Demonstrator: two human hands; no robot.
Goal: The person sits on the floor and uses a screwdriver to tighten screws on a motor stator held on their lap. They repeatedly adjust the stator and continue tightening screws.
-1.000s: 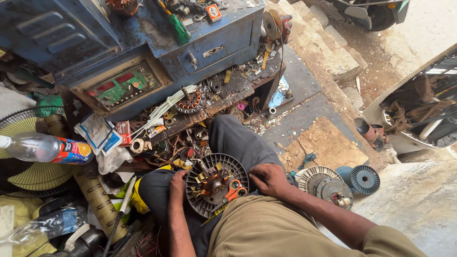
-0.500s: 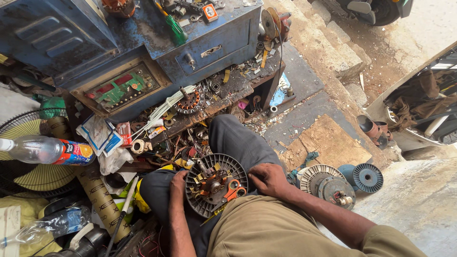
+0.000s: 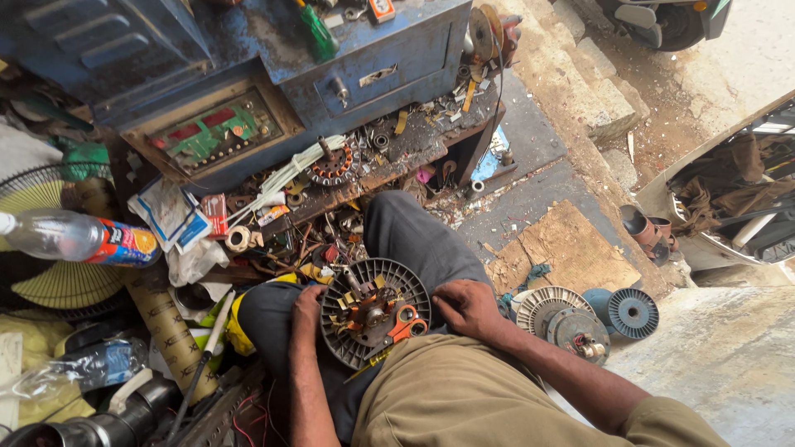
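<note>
Fan motor (image 3: 374,311) sits in the lap, left hand (image 3: 308,305) and right hand (image 3: 465,306) curled on its rim. Looks mid-teardown; the orange-handled tool (image 3: 407,323) lying on it needs picking up.

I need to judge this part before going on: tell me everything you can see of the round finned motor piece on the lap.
The round motor piece is a dark, greasy disc, metal by its look, with radial fins around its rim. Copper-coloured windings and a hub sit at its centre. It lies tilted on the person's lap. An orange-handled tool rests on its right side. The left hand grips its left edge; the right hand holds the right edge.
</note>
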